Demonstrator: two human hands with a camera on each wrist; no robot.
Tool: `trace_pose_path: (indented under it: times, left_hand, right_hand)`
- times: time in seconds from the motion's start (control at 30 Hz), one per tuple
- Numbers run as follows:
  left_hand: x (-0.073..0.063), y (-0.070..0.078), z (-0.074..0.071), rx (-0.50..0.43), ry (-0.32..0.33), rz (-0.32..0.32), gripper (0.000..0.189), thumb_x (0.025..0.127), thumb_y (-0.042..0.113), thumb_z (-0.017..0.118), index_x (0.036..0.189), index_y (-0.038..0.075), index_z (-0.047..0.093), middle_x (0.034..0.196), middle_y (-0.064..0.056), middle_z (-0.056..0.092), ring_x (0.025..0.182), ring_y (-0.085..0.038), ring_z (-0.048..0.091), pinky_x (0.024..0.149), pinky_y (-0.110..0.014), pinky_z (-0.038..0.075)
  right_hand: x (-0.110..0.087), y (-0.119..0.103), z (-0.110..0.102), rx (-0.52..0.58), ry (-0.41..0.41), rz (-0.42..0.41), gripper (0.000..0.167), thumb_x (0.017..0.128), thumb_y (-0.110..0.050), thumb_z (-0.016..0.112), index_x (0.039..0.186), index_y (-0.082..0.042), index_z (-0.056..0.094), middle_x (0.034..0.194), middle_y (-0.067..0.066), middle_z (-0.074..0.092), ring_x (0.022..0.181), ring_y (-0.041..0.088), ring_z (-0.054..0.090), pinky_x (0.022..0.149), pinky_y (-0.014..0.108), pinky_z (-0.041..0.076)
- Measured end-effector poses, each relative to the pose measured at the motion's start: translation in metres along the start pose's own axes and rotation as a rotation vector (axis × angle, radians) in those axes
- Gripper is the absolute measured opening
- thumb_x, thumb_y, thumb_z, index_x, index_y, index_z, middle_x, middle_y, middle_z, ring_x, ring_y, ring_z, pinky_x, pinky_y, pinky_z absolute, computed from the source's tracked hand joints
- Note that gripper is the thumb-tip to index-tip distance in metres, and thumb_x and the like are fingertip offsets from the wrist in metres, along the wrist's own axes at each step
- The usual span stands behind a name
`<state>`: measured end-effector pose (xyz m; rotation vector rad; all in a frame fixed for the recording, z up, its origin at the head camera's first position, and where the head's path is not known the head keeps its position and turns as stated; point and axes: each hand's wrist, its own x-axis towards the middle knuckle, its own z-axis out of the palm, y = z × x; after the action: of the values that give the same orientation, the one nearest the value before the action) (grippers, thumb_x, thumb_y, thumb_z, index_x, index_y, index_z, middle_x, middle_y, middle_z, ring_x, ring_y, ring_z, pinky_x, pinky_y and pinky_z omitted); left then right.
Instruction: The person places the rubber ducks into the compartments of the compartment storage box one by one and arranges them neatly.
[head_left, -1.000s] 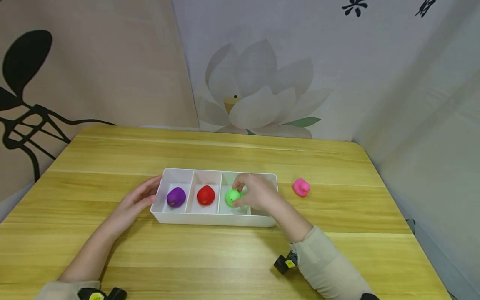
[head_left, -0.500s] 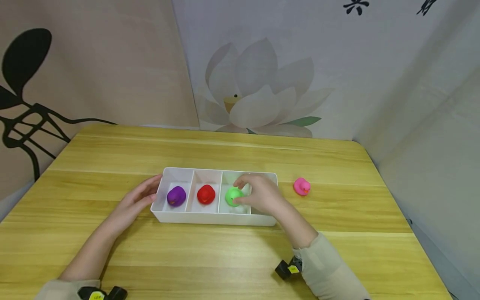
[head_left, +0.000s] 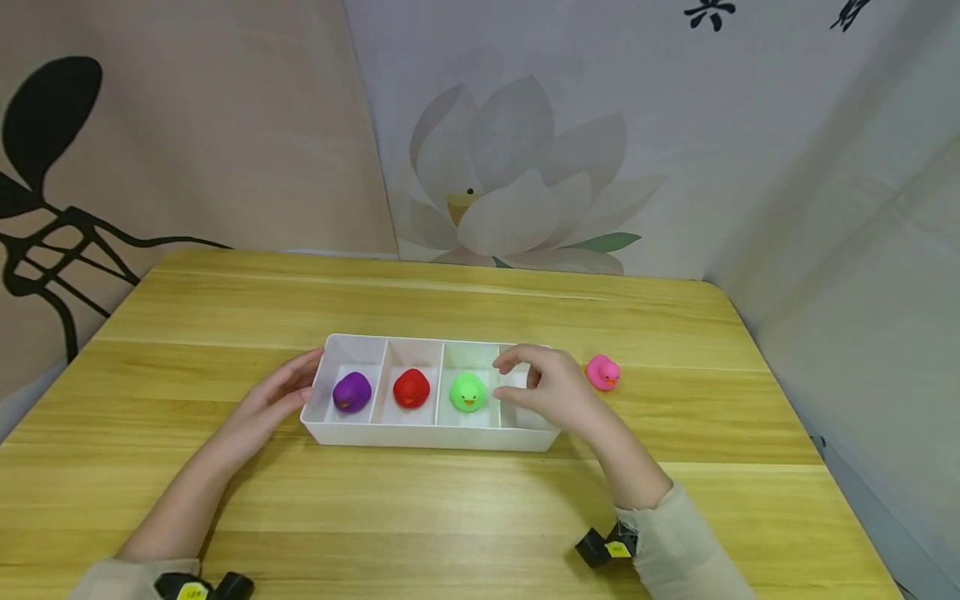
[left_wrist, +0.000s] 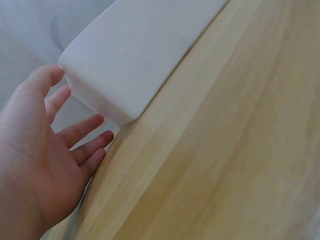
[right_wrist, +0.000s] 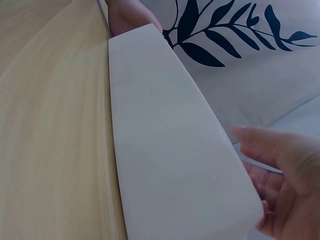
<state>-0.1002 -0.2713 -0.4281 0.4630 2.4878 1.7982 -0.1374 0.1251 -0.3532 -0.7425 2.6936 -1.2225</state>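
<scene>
A white four-part tray [head_left: 427, 437] stands on the wooden table. From left to right its compartments hold a purple rubber duck [head_left: 352, 392], a red rubber duck [head_left: 412, 389] and a green rubber duck [head_left: 468, 392]. My left hand [head_left: 272, 396] touches the tray's left end with extended fingers; in the left wrist view, thumb and fingertips [left_wrist: 56, 73] meet the rim corner. Over the rightmost compartment hovers my right hand [head_left: 551, 385], thumb and forefinger apart, nothing between them. To the tray's right, a pink rubber duck [head_left: 602, 372] sits on the table.
The wooden table [head_left: 420, 517] extends around the tray on all sides. Behind it hangs a pale cloth backdrop [head_left: 540, 167] with a printed lotus. Another curtain [head_left: 847, 217] lines the right side.
My right hand has let go of the green rubber duck and moved right, over the rightmost compartment. The green duck stays in its compartment. The left hand has not moved.
</scene>
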Motion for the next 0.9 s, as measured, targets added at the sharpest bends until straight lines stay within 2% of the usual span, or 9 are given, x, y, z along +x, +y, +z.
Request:
trace_pose_path:
  times: [0.3,0.57,0.7,0.9]
  left_hand:
    - [0.000,0.000,-0.001,0.008,-0.002,-0.007,0.050,0.101,0.009,0.047,0.149,0.011,0.034,0.142,-0.025,0.041,0.121,-0.002,0.044,0.094,-0.014,0.036]
    - [0.000,0.001,0.000,0.000,-0.002,-0.006,0.050,0.101,0.009,0.047,0.149,0.011,0.034,0.142,-0.025,0.041,0.121,-0.003,0.044,0.094,-0.015,0.036]
    - [0.000,0.000,0.000,-0.002,-0.001,-0.006,0.050,0.101,0.009,0.047,0.149,0.010,0.034,0.141,-0.025,0.042,0.121,-0.004,0.045,0.094,-0.015,0.036]
    - [0.001,-0.001,0.000,-0.015,-0.007,-0.001,0.049,0.101,0.007,0.046,0.148,0.007,0.033,0.142,-0.025,0.041,0.121,-0.004,0.045,0.095,-0.015,0.036]
  right_hand:
    - [-0.019,0.014,-0.018,0.072,0.100,0.004,0.027,0.082,-0.017,0.078,0.107,-0.012,0.069,0.098,0.005,0.067,0.063,0.019,0.049,0.049,0.026,0.039]
    - [-0.035,0.032,-0.036,0.058,0.203,0.026,0.027,0.081,-0.018,0.078,0.106,-0.014,0.068,0.080,0.004,0.059,0.064,0.019,0.049,0.052,0.026,0.040]
    - [-0.042,0.045,-0.043,0.063,0.237,0.028,0.028,0.081,-0.016,0.079,0.107,-0.013,0.068,0.076,0.003,0.057,0.065,0.018,0.050,0.053,0.025,0.042]
    - [-0.050,0.063,-0.052,0.043,0.271,0.079,0.031,0.081,-0.017,0.079,0.109,-0.010,0.067,0.069,0.006,0.058,0.060,0.018,0.050,0.048,0.025,0.040]
